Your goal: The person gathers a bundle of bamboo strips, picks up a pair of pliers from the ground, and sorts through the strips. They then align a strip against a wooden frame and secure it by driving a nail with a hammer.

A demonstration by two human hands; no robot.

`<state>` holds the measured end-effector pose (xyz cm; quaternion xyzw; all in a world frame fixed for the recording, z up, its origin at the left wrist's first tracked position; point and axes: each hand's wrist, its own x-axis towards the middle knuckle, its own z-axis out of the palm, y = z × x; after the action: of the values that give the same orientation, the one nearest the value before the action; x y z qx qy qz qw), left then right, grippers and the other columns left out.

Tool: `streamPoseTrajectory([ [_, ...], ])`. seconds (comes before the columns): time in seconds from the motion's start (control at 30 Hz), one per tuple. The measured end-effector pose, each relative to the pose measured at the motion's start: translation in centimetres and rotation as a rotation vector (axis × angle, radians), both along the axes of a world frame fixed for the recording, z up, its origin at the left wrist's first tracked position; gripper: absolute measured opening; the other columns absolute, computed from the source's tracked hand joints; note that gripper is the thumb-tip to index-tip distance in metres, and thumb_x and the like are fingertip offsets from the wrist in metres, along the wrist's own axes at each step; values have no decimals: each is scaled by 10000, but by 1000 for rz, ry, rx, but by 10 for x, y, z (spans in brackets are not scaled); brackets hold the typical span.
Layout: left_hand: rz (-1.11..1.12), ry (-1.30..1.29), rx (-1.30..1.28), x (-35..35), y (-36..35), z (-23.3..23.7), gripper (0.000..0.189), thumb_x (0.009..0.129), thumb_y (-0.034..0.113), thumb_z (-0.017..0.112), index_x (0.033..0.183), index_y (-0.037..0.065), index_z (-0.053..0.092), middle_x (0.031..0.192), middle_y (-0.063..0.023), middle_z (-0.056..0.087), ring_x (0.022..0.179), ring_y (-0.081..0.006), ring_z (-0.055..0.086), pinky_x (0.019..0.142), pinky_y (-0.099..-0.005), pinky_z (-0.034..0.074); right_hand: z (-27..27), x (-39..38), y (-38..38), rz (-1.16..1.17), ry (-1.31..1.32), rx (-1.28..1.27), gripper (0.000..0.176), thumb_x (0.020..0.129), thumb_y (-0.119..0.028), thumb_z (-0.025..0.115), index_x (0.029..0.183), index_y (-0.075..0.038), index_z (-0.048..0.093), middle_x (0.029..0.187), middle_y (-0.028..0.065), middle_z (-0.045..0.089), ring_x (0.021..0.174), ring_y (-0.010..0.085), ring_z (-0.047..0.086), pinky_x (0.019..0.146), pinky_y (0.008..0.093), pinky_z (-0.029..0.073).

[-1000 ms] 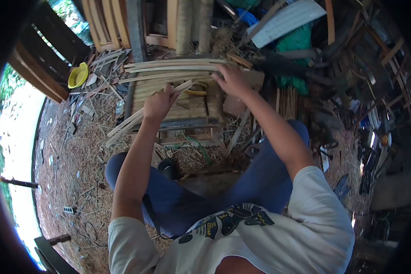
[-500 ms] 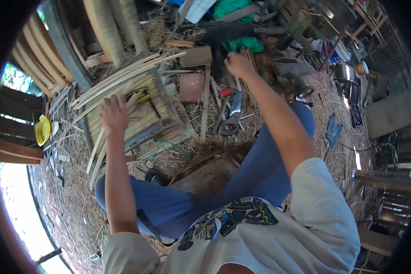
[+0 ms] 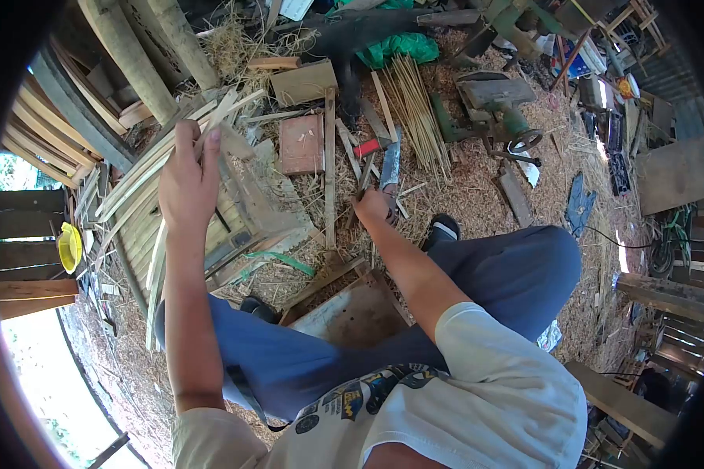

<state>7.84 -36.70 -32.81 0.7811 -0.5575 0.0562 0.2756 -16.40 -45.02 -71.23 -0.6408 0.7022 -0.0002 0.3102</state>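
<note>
My left hand [image 3: 189, 176] is raised over a slatted bamboo panel [image 3: 152, 246], thumb and fingers pointing up. A blurred pale piece of wood [image 3: 236, 144] shows beside the thumb and appears held in this hand. My right hand [image 3: 373, 206] is closed low beside the handsaw [image 3: 392, 160], covering part of its handle area. A dark narrow shaft [image 3: 364, 178] runs up from the right fist; what the fingers grip is hidden. Just above lies a red tool part [image 3: 367, 147]. Long pale wood strips [image 3: 145, 176] lie across the panel near my left hand.
A bundle of thin bamboo sticks [image 3: 417, 109] lies beyond the saw. A reddish block [image 3: 302, 144] sits left of it, and a green metal machine [image 3: 497, 109] stands right. A wooden box [image 3: 344, 316] is between my legs. Shavings cover the ground.
My right hand has come down and toward me, from above the bamboo sticks to beside the saw. My left hand has risen slightly, fingers now pointing up. The view has shifted.
</note>
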Motion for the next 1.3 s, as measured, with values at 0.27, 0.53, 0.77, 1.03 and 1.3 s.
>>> streamPoseTrajectory([
  [0.27,-172,-144,-85,-39,-1,32,255,1088,325,504,1058,83,579,766,-181,621,674,-398,614,583,-450,458,-32,3,-19,-172,-244,39,394,903,-299,691,1183,-32,616,947,191,691,846,331,718,648,486,576],
  [0.53,-109,75,-82,-60,22,71,201,1080,288,526,1090,112,624,744,-148,630,633,-357,624,557,-428,457,56,-11,-61,-868,-1119,553,247,991,-249,512,845,-49,505,627,80,504,447,175,449,385,350,344],
  [0.77,-340,-109,-36,-31,10,58,198,1065,294,517,1087,112,593,771,-177,673,693,-390,665,586,-491,500,162,-54,-51,-787,-909,612,354,1040,-296,472,739,-120,415,528,-6,343,417,146,321,412,314,322],
  [1.03,-521,130,260,-36,14,16,265,1080,342,473,1118,96,565,871,-187,686,824,-417,676,691,-511,510,338,-89,8,-681,-1297,675,214,1060,-274,438,947,-98,486,674,-3,467,486,98,366,447,270,335],
  [1.3,-472,-224,317,5,50,-62,230,1040,322,532,1112,109,576,1039,-138,647,896,-390,674,743,-494,564,420,-76,89,-253,-1419,627,216,1080,-281,467,1159,-96,545,771,-1,553,475,79,425,421,262,331],
])
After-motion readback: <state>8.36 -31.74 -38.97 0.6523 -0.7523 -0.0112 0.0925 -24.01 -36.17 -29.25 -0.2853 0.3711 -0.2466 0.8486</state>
